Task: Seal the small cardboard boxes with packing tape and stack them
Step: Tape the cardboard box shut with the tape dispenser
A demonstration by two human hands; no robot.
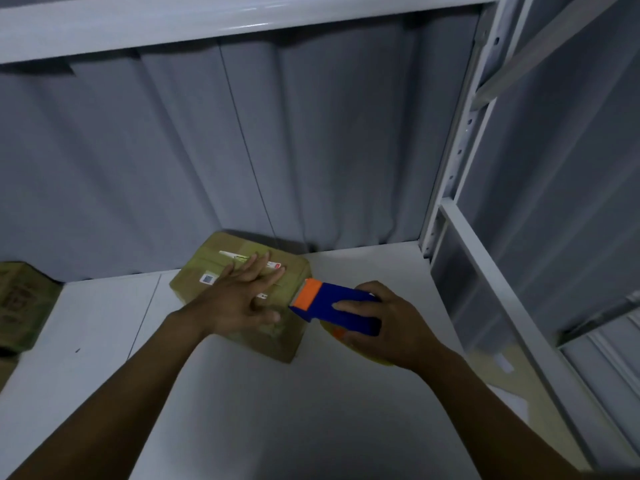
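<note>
Head view: left hand [239, 299] flat atop cardboard box [207, 261], right grip [384, 323] around tape dispenser [325, 306] alongside.

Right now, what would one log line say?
left hand flat on cardboard box | right hand grips tape dispenser at box edge

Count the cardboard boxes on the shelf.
2. One cardboard box lies mid-shelf under the open left hand; a second box sits at the left edge, cut off by the frame. More may hide beyond it.

Likely a storeroom — white metal shelving [460, 161], corrugated wall [207, 150].
</note>
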